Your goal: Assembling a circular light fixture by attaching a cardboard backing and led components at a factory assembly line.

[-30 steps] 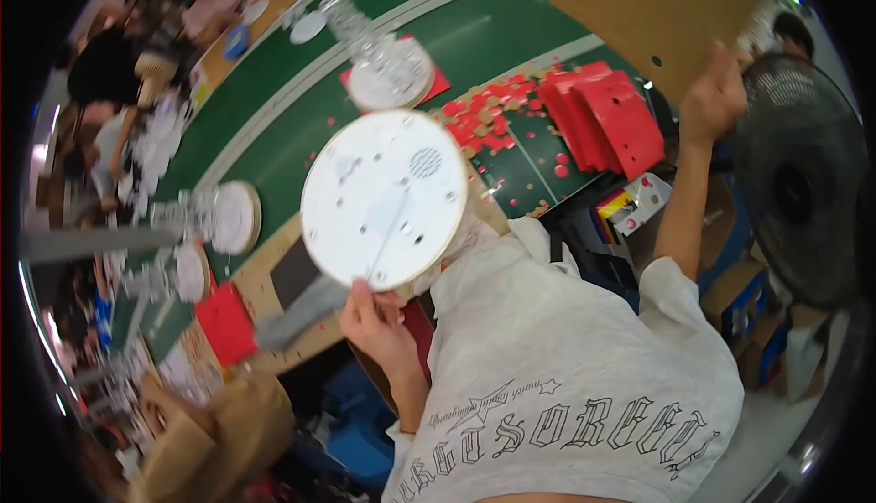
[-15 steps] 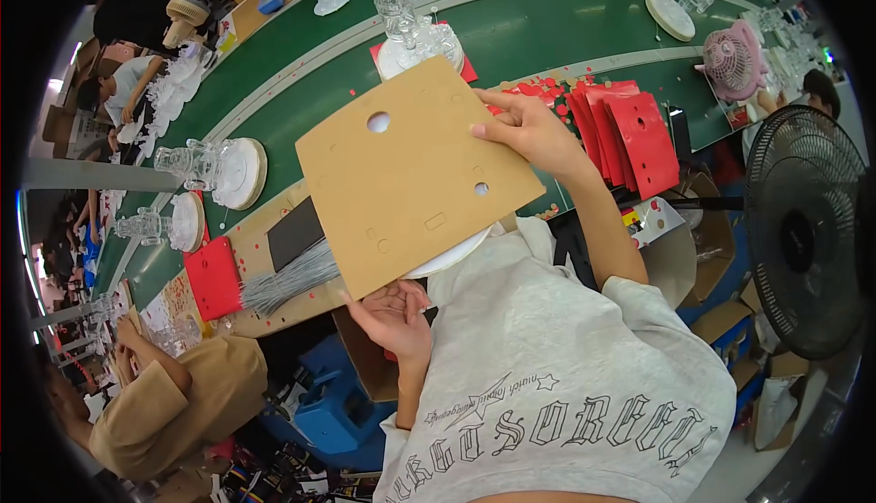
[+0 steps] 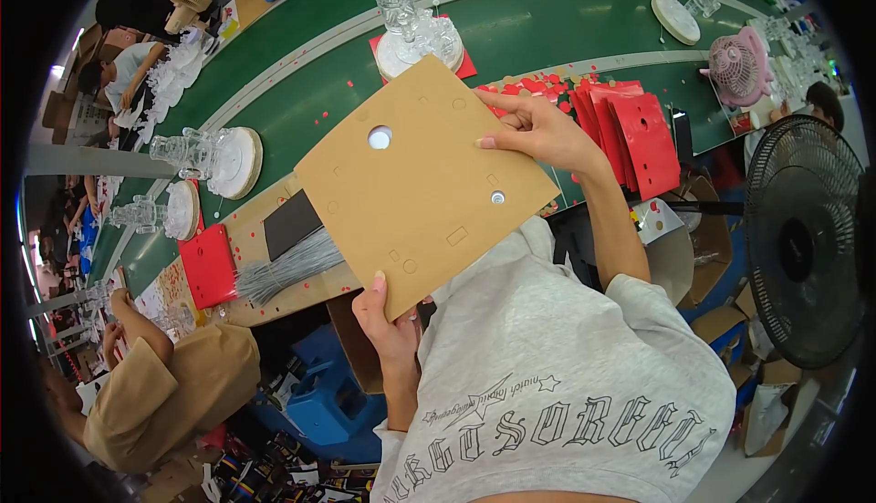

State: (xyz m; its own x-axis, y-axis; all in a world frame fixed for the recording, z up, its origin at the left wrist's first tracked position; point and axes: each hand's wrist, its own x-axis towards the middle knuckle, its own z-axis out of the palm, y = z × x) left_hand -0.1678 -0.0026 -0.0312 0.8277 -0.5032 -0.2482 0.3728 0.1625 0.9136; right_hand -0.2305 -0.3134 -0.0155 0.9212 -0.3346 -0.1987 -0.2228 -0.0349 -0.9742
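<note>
Over the green table's [image 3: 306, 120] near edge, the left hand [image 3: 391, 331] pinches a brown cardboard sheet's [image 3: 424, 197] near corner, the right hand [image 3: 552, 136] its far-right edge. A pink fan [image 3: 735, 72] stands far right, a black fan [image 3: 798, 248] nearer.

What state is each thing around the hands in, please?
Cardboard sheet: held, flat, two holes open.
Left hand: gripping its near corner.
Right hand: gripping its right edge.
Red sheets: stacked, fanned out.
Red scraps: scattered loose.
Wires: gathered in a bundle, lying down.
Black fan: cannot tell whether running.
</note>
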